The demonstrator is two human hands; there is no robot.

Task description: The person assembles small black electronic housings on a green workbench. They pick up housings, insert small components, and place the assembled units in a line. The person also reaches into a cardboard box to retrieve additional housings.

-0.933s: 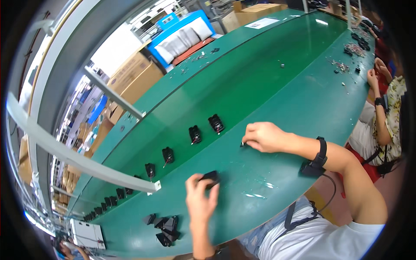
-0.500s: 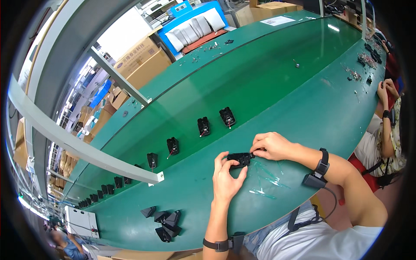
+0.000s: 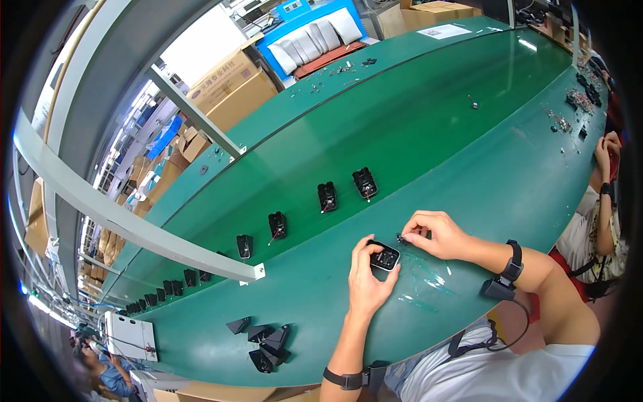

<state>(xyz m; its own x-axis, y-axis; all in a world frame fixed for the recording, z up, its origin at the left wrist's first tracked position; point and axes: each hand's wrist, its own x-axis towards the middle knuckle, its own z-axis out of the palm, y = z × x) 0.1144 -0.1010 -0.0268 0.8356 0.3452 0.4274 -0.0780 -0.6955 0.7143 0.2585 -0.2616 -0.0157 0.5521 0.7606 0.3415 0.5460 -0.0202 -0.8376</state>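
Note:
My left hand (image 3: 370,280) grips a small black plastic housing (image 3: 386,257), thumb on one side and fingers on the other. Its hollow face, edged by a pale rim, is turned up. Just beyond the housing's upper right corner, my right hand (image 3: 434,234) pinches a small dark piece (image 3: 402,238); it is too small to name. Thin clear greenish plastic strips (image 3: 425,285) lie on the green bench below my right hand. A cluster of black wedge-shaped housings (image 3: 271,345) rests to the left of my left forearm.
On the green conveyor belt (image 3: 429,134) stands a row of black housings (image 3: 327,196), some with thin wires. A grey metal frame bar (image 3: 154,234) crosses on the left. Small loose parts (image 3: 562,124) lie at the far right near a co-worker's hands (image 3: 608,146).
My left hand has turned the housing so its rimmed inside shows. My right hand has drawn slightly away from it, with the small dark piece now visible between the fingertips. The view has shifted slightly.

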